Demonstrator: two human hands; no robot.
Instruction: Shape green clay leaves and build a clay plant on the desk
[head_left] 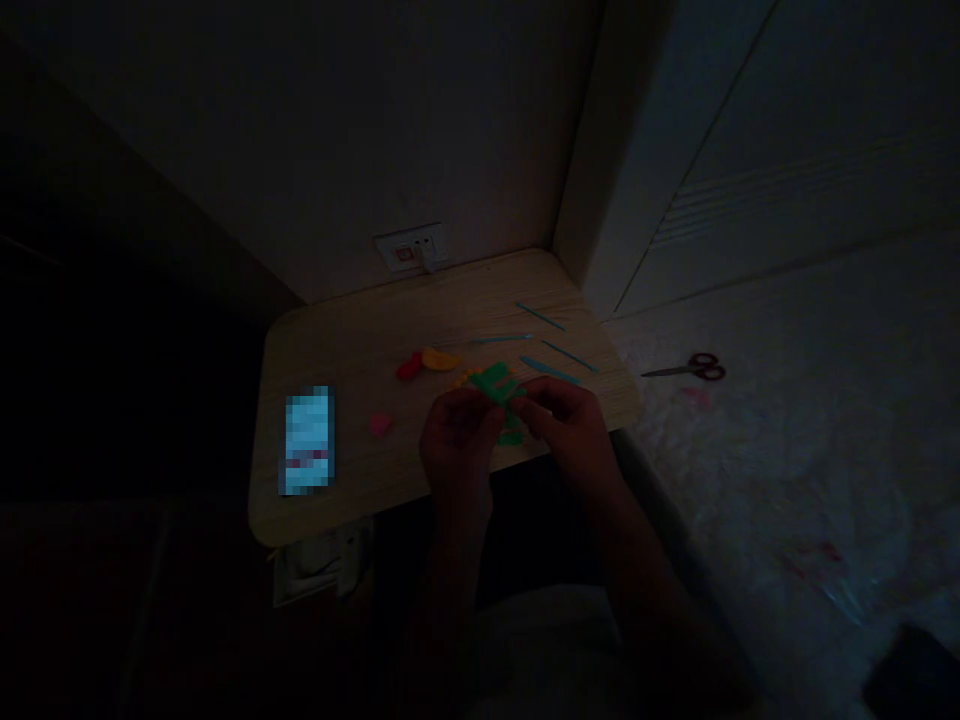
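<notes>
While the fingertips of the left hand (461,430) and right hand (566,420) pinch a green piece (493,380) between them, small orange-yellow bits show along its ten o'clock edge. The piece is held over the near part of a pale wooden table (345,335).

Taking that piece as the dial's centre, four slim blue tools (551,369) lie spread from twelve to three o'clock. Between nine and ten, a red lump (409,367) touches a yellow one (441,359); a pink bit (381,425) sits near half past eight, and farther out that way glows a pixelated screen (307,440). Off the table at three o'clock, scissors (682,367) rest on pale sheeting (735,470). Toward eleven, a wall socket (405,252) holds a plug.
</notes>
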